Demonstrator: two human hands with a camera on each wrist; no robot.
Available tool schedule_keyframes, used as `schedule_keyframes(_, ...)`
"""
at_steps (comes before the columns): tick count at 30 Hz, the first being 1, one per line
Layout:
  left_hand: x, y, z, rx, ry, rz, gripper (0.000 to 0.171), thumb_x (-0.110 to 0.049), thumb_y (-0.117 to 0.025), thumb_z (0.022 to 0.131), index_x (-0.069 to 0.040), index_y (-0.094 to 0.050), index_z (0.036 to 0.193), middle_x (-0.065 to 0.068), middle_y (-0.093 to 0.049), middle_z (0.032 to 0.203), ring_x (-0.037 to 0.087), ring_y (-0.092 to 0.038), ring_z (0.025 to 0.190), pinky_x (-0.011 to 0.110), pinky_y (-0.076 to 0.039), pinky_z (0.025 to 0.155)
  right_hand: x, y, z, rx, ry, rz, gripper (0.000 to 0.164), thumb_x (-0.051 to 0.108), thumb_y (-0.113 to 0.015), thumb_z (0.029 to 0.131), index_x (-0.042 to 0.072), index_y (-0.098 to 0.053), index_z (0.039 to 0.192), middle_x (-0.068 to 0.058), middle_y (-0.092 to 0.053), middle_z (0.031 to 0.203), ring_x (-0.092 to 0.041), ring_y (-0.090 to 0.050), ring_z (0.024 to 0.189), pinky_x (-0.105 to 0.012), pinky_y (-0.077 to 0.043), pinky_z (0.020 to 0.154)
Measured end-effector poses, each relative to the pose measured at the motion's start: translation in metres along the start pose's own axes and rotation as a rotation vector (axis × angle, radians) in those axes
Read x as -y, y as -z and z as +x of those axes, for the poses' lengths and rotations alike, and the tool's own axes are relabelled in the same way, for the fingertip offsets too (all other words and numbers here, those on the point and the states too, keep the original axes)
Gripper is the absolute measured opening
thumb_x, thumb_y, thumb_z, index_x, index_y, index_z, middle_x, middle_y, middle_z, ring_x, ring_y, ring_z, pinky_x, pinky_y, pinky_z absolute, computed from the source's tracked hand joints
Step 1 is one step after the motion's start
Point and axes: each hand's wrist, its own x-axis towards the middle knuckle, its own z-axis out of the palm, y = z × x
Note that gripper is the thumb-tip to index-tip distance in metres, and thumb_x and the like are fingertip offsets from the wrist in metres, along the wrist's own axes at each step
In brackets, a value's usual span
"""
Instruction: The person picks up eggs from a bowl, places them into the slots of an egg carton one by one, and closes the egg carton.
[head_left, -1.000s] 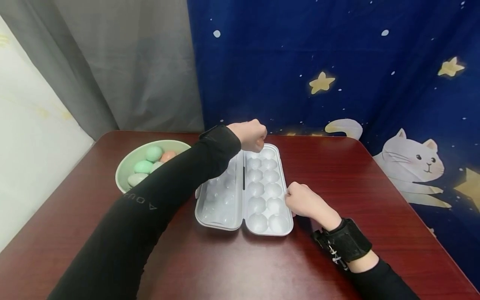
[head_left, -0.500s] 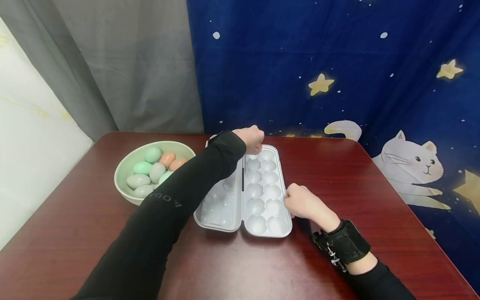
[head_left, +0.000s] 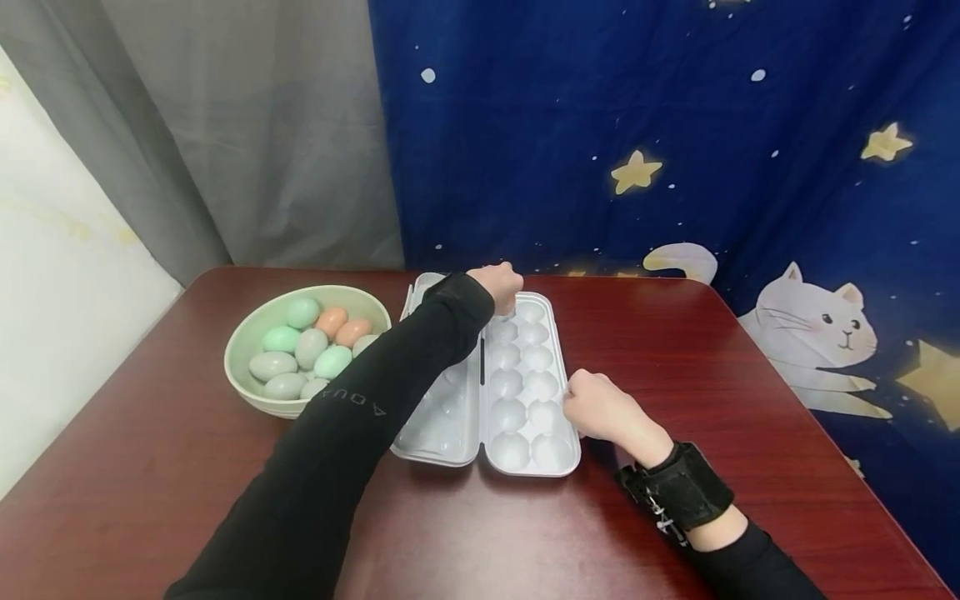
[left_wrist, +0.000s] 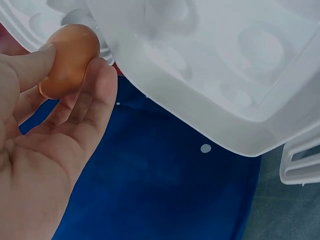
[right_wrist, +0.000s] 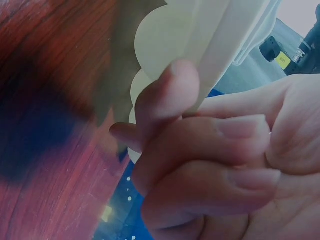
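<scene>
A brown egg (left_wrist: 72,60) is pinched between the thumb and fingers of my left hand (head_left: 495,285), over the far end of a white plastic egg carton (head_left: 542,386). In the head view that hand hides most of the egg. The carton lies unfolded, with its cupped half on the right and its lid (head_left: 441,429) on the left, partly under my left sleeve. My right hand (head_left: 603,408) holds the carton's right edge, its fingers curled; in the right wrist view the fingers (right_wrist: 175,85) lie against the side of the cups (right_wrist: 160,40).
Left of the carton stands a pale green bowl (head_left: 238,375) with several green, grey and brown eggs (head_left: 332,362). Both stand on a dark red table (head_left: 135,450). Grey (head_left: 285,133) and blue starry curtains (head_left: 510,150) hang behind it.
My left hand has come down and slightly left toward the far cups, still with the brown egg. More of the bowl shows as the sleeve moved right. My right hand keeps its place on the carton.
</scene>
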Motion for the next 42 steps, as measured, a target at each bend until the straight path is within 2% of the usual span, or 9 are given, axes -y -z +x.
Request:
schedule_keyframes(5, 0.004, -0.008, 0.007, -0.002, -0.006, 0.003, 0.027, -0.011, -0.055, 0.094, -0.011, -0.067, 0.118, 0.011, -0.058, 0.122, 0.022, -0.057, 0.097, 0.040, -0.048, 0.084, 0.001, -0.002, 0.000, -0.005, -0.004, -0.004, 0.023, -0.001, -0.042, 0.078, 0.010, -0.048, 0.058, -0.004, -0.055, 0.054, -0.016, -0.055, 0.049, -0.031, -0.043, 0.049)
schedule_keyframes(11, 0.004, -0.011, 0.009, 0.006, 0.004, -0.026, 0.025, -0.009, -0.056, 0.092, -0.009, -0.066, 0.116, 0.010, -0.060, 0.119, 0.023, -0.058, 0.096, 0.040, -0.048, 0.082, 0.003, -0.002, -0.001, -0.012, -0.011, -0.015, 0.021, -0.001, -0.043, 0.078, 0.009, -0.049, 0.060, -0.003, -0.055, 0.053, -0.016, -0.055, 0.049, -0.032, -0.043, 0.049)
schedule_keyframes(16, 0.004, -0.014, 0.010, -0.019, 0.017, -0.036, 0.024, -0.009, -0.059, 0.090, -0.009, -0.065, 0.114, 0.010, -0.060, 0.118, 0.024, -0.059, 0.092, 0.042, -0.050, 0.079, 0.003, -0.001, -0.001, -0.011, -0.011, -0.018, 0.022, -0.001, -0.042, 0.078, 0.009, -0.049, 0.059, -0.003, -0.055, 0.053, -0.016, -0.055, 0.049, -0.032, -0.043, 0.048)
schedule_keyframes(26, 0.005, -0.021, 0.021, -0.055, -0.038, 0.041, 0.022, -0.007, -0.061, 0.089, -0.010, -0.070, 0.109, 0.008, -0.067, 0.107, 0.020, -0.058, 0.080, 0.039, -0.051, 0.073, 0.000, 0.000, 0.001, -0.027, 0.024, 0.008, 0.024, -0.003, -0.042, 0.077, 0.011, -0.043, 0.057, -0.004, -0.052, 0.054, -0.016, -0.054, 0.048, -0.030, -0.043, 0.050)
schedule_keyframes(32, 0.005, -0.025, 0.022, -0.047, -0.027, 0.100, 0.023, -0.010, -0.060, 0.092, -0.012, -0.071, 0.112, 0.006, -0.069, 0.108, 0.021, -0.061, 0.082, 0.041, -0.052, 0.076, 0.001, -0.002, 0.001, -0.037, 0.029, 0.031, 0.022, -0.002, -0.042, 0.080, 0.009, -0.047, 0.062, -0.006, -0.051, 0.060, -0.017, -0.055, 0.050, -0.030, -0.046, 0.050)
schedule_keyframes(39, 0.003, -0.026, 0.019, -0.086, -0.021, 0.162, 0.024, -0.014, -0.061, 0.093, -0.015, -0.073, 0.114, 0.006, -0.070, 0.109, 0.024, -0.066, 0.089, 0.044, -0.053, 0.079, 0.002, -0.004, 0.002, -0.056, 0.014, 0.022, 0.019, 0.000, -0.044, 0.083, 0.006, -0.050, 0.066, -0.009, -0.049, 0.065, -0.021, -0.052, 0.052, -0.031, -0.045, 0.050)
schedule_keyframes(42, 0.002, -0.023, 0.017, -0.063, -0.002, 0.158, 0.027, -0.016, -0.061, 0.093, -0.013, -0.069, 0.118, 0.007, -0.068, 0.114, 0.024, -0.065, 0.095, 0.044, -0.053, 0.080, 0.002, -0.004, 0.001, -0.050, 0.009, 0.036, 0.019, 0.000, -0.043, 0.083, 0.006, -0.050, 0.067, -0.009, -0.049, 0.065, -0.021, -0.052, 0.051, -0.031, -0.045, 0.049)
